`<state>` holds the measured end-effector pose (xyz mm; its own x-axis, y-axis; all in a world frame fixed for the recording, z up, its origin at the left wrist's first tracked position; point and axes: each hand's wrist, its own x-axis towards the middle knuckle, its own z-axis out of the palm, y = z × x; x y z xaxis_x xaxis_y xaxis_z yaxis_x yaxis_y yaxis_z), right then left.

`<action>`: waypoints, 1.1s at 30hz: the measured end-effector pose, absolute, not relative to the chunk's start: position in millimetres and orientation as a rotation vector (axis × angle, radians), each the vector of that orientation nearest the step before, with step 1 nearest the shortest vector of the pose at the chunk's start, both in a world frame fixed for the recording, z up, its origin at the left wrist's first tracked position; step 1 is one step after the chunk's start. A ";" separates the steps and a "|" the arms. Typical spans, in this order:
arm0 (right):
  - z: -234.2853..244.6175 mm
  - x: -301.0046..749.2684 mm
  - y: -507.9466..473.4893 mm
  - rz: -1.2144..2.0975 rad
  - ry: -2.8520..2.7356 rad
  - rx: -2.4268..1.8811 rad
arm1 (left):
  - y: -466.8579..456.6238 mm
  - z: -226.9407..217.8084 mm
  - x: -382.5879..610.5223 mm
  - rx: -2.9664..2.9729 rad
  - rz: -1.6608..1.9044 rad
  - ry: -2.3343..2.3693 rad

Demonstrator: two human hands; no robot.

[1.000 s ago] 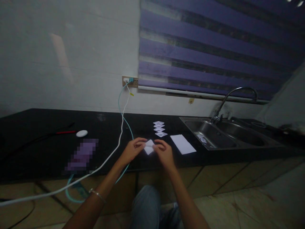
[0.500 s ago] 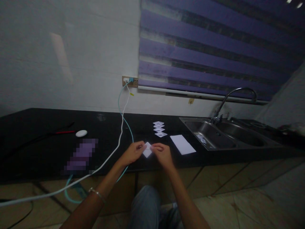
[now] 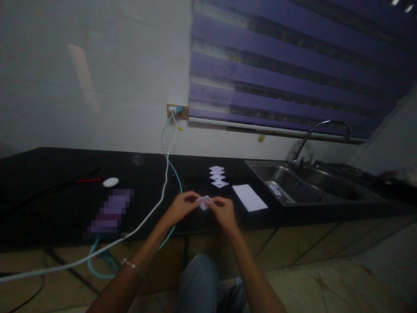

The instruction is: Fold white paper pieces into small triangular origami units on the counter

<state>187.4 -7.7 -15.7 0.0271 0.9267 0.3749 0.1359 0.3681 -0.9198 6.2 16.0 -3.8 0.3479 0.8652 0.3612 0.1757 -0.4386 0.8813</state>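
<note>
A small folded white paper (image 3: 204,202) is held between both hands, above the front part of the black counter (image 3: 156,174). My left hand (image 3: 182,207) pinches its left corner, thumb and fingers closed. On the opposite corner my right hand (image 3: 224,211) grips it the same way. The paper's lower half tilts, and its finer creases are too dim to make out. Behind it, several folded white paper pieces (image 3: 217,177) lie in an overlapping column. A stack of white paper sheets (image 3: 250,198) rests to the right of my right hand.
A steel double sink (image 3: 286,201) with a curved faucet (image 3: 306,135) is set in at the right. White and teal cables run from the wall outlet (image 3: 177,111) over the counter, left of my hands. A white round object (image 3: 110,182) and a blurred purple item (image 3: 112,211) lie further left.
The folded paper has gone from a flat diamond facing me to a tilted, partly bent shape. Both hands keep their grip and have drawn slightly closer together.
</note>
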 end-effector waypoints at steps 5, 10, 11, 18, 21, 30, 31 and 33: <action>-11.2 185.5 -10.8 0.759 -1.407 -1.077 | 19.2 -7.2 0.5 1.794 1.169 1.035; -10.7 185.5 -14.0 0.943 -1.359 -1.008 | 16.4 -2.0 2.2 1.576 1.086 0.996; -10.9 186.7 -13.8 0.967 -1.353 -1.002 | 16.2 -0.8 2.8 1.555 1.085 0.981; -11.5 189.4 -12.9 1.040 -1.351 -0.964 | 17.3 -0.3 3.4 1.498 1.110 1.015; -13.5 187.5 -12.2 1.043 -1.310 -0.949 | 16.8 0.0 2.3 1.483 1.085 0.997; -18.6 188.8 -7.2 1.052 -1.316 -0.970 | 18.5 -3.6 0.1 1.465 1.076 1.003; -18.2 188.9 -7.2 1.057 -1.324 -0.974 | 18.8 -4.1 -0.2 1.462 1.076 1.008; -17.7 189.3 -7.2 1.061 -1.327 -0.973 | 18.8 -4.6 -0.7 1.460 1.078 1.005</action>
